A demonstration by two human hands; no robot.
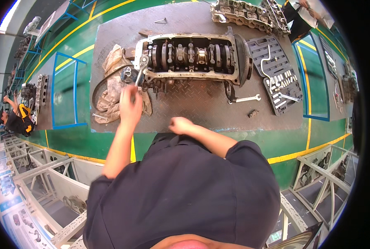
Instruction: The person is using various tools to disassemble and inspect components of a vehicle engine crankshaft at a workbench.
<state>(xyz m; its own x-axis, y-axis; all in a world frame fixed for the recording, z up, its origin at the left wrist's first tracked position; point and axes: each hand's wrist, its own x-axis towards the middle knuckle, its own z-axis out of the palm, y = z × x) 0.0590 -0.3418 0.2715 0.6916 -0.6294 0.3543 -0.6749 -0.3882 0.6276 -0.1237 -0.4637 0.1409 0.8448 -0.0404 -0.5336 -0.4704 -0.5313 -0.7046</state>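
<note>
ratchet (139, 75) lay aslant at eleven o'clock in the head view, its round end at the near left corner of an engine block (185, 75) – the dark crankshaft (181, 54) bare within it at twelve – and its handle pointing down toward the left hand (130, 101). that hand was blurred at ten o'clock, fingers bent and close together; i could not tell whether they pinched the handle. near the centre, by the near edge of the metal table (181, 111), was the right hand (180, 125), fingers curled inward; i could not tell whether they held anything. a stained cloth (113, 92) and a toothed belt (95, 92) lay at ten o'clock, a socket case (257, 52) and a wrench (246, 99) at two.
</note>
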